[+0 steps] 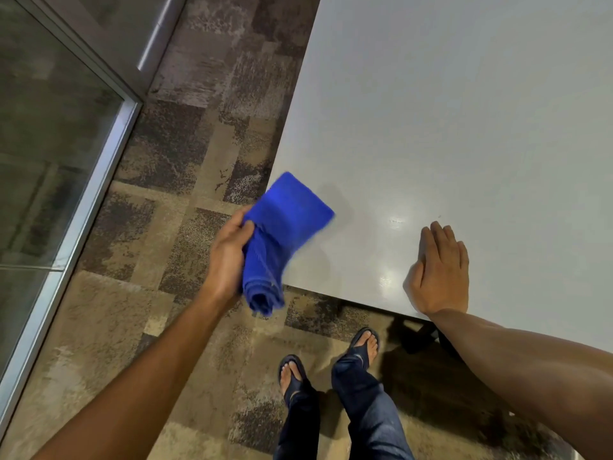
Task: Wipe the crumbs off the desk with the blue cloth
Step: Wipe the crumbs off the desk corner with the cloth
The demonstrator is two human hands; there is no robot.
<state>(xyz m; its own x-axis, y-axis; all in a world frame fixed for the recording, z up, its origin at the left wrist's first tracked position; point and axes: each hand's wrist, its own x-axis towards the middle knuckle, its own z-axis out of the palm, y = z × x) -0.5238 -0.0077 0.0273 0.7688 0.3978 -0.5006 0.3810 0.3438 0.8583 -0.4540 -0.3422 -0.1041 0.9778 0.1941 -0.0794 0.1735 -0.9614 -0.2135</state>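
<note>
The blue cloth is bunched in my left hand, which grips it at the near left corner of the white desk. The cloth's upper flap lies over the desk corner and its rolled lower end hangs past the edge over the floor. My right hand rests flat, palm down with fingers together, on the desk near its front edge, to the right of the cloth. One or two tiny dark specks show on the desk just beyond my right fingertips.
Patterned brown carpet covers the floor left of and below the desk. A glass partition with a metal frame runs along the left. My feet in sandals stand at the desk's front edge, near a dark desk leg.
</note>
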